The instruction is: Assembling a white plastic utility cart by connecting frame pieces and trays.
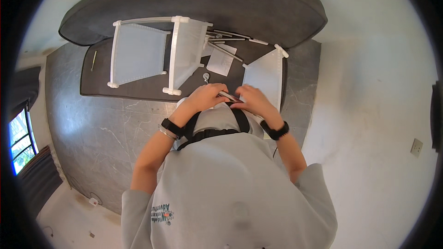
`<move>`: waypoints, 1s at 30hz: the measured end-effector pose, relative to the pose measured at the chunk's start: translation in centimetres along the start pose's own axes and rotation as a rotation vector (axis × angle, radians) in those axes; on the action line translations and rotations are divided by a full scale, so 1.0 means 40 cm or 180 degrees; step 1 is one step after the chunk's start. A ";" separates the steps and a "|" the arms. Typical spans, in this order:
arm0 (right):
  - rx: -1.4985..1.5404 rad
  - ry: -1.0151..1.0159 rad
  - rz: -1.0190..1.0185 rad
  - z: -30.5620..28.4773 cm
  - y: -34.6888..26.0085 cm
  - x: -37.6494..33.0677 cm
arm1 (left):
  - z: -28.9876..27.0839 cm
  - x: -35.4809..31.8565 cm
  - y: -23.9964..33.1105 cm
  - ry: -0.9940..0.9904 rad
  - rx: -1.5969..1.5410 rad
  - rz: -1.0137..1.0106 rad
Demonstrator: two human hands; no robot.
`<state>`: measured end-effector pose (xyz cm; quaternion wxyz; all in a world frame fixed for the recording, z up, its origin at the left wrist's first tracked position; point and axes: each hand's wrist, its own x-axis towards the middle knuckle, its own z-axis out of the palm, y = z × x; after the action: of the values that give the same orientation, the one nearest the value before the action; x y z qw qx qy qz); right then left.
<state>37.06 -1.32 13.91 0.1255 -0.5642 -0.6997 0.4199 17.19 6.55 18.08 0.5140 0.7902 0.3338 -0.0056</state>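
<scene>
In front of my body, both hands grip one shiny metal tube. My left hand is closed round its upper left part, and my right hand pinches it a little further right. Just beyond my left hand is a small round grey-white piece, perhaps a caster wheel; whether it joins the tube is hidden. A white shelf panel with a plastic edge lies right beside my right hand. Further off to the left, two more white panels stand joined by rails as a shelf frame.
The dark grey sofa bears the panels, several loose metal tubes, a printed sheet of paper and a thin pale stick. Grey marble-patterned floor lies to the left. A white wall rises at right.
</scene>
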 end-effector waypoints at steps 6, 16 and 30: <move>-0.1148 0.0843 0.0881 0.020 0.142 -0.296 | -0.025 0.004 -0.043 0.0088 0.0550 -0.0070; 0.0074 0.1218 0.1967 0.127 0.223 -0.333 | -0.067 0.003 -0.052 0.0165 0.1006 0.0149; -0.1409 0.2322 0.1757 -0.102 0.170 -0.009 | 0.163 0.266 0.055 0.0969 0.3122 0.0554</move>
<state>44.48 0.24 11.56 0.1235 -0.8510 -0.5075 0.0547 28.83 6.23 13.03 0.0275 0.9548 0.2960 -0.0036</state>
